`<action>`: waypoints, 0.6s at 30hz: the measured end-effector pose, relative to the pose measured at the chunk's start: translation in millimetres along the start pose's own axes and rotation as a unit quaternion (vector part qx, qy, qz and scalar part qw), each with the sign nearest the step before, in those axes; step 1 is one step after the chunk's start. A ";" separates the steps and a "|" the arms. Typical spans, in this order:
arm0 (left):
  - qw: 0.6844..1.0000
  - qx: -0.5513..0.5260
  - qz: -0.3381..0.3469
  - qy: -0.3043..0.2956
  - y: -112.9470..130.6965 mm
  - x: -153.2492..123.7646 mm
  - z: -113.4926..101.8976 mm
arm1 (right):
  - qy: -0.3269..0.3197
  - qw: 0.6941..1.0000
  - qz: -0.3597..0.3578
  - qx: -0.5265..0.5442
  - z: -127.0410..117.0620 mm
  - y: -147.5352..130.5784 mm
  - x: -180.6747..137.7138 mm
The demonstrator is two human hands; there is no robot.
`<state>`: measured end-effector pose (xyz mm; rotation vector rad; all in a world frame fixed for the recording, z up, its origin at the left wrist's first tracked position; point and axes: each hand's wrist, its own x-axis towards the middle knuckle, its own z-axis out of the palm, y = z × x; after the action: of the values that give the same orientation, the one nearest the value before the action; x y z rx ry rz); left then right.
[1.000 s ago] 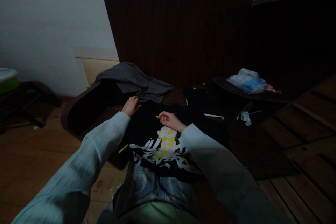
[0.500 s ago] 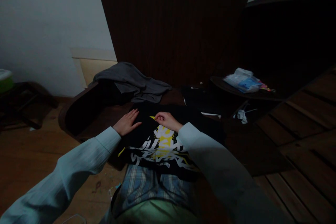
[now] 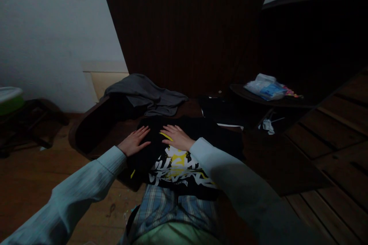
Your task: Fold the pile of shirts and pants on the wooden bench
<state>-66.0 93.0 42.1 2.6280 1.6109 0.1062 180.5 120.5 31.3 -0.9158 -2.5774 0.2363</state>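
Observation:
A black T-shirt [image 3: 201,128] with a white and yellow print lies spread over a dark wooden surface, its near edge reaching my plaid shorts. My left hand [image 3: 134,141] rests flat on the left part of the cloth, fingers stretched out. On the shirt's middle, just above the print and beside a yellow strip, my right hand [image 3: 177,138] also lies flat with its fingers apart. Neither hand grips anything. Part of the print is hidden by my right forearm.
A crumpled grey cloth [image 3: 143,93] lies behind on the left. Dark folded fabric [image 3: 218,109] with a white edge is behind the shirt. A plastic packet [image 3: 266,87] sits on a small shelf at right. A green and white tub [image 3: 11,100] stands far left.
My right hand has gone from curled fingers to lying flat and open on the shirt. My left hand stays flat, shifted slightly left in view. The camera view has moved a little.

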 end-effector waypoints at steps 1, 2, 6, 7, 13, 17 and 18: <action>1.000 -0.005 0.002 -0.022 -2.6 4.3 -5.6 | -0.015 1.000 -0.002 -0.013 0.5 -1.6 -1.0; 0.999 -0.012 0.005 -0.046 -5.3 10.1 -12.2 | -0.022 0.999 -0.003 -0.023 0.7 -2.9 -1.6; 0.997 -0.025 -0.021 -0.065 -9.4 47.0 -38.7 | -0.022 0.999 -0.001 -0.043 -0.6 -5.2 -2.0; 0.998 -0.013 -0.041 -0.034 -8.3 57.7 -42.6 | -0.022 0.999 -0.002 -0.047 -1.0 -5.2 -1.9; 0.989 0.027 -0.143 0.040 -1.4 101.6 -36.6 | -0.019 0.998 -0.008 -0.060 -1.2 -4.8 -2.1; 0.985 0.018 -0.161 0.065 -5.0 106.6 -30.8 | -0.015 0.999 -0.003 -0.052 -0.6 -4.5 -1.9; 0.983 0.017 -0.166 0.075 -4.7 106.4 -30.7 | -0.017 0.999 -0.003 -0.050 -0.5 -4.4 -1.6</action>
<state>-24.8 190.3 75.3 2.3825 2.0915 0.2667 179.3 116.1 32.5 -0.9480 -2.6431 0.1229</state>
